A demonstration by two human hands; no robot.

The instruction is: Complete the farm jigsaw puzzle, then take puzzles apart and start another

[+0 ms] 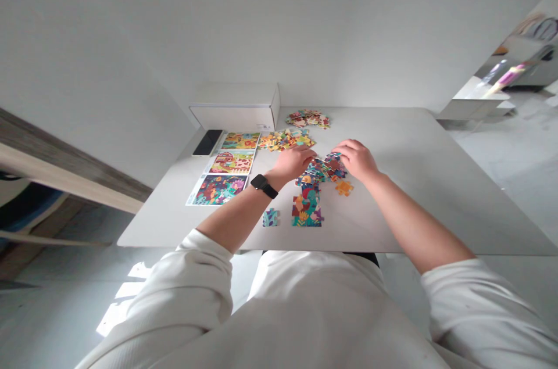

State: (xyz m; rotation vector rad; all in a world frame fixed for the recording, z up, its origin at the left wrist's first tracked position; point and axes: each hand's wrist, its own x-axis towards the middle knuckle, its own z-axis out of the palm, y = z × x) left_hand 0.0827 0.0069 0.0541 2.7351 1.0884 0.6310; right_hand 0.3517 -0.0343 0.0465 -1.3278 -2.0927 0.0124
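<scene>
A loose heap of dark, colourful jigsaw pieces (pixel 320 170) lies between my two hands. My left hand (pixel 295 161), with a black watch on its wrist, is at the heap's left edge, its fingers curled together; what they hold, if anything, is hidden. At the upper right edge, the bent fingers of my right hand (pixel 356 158) meet a purple-toned puzzle piece (pixel 335 157). Directly below the heap is a joined section of puzzle (pixel 307 209) in teal and orange. One light-blue piece (pixel 271 218) lies apart to its left, and orange piece (pixel 344 187) sits below my right hand.
Three picture sheets (pixel 222 189) are lined up on the table (pixel 410 183) at left, beside a dark phone (pixel 208 142). Behind them a white box (pixel 235 116) stands against the wall. A yellow piece heap (pixel 285 139) and a reddish one (pixel 307 118) lie farther back.
</scene>
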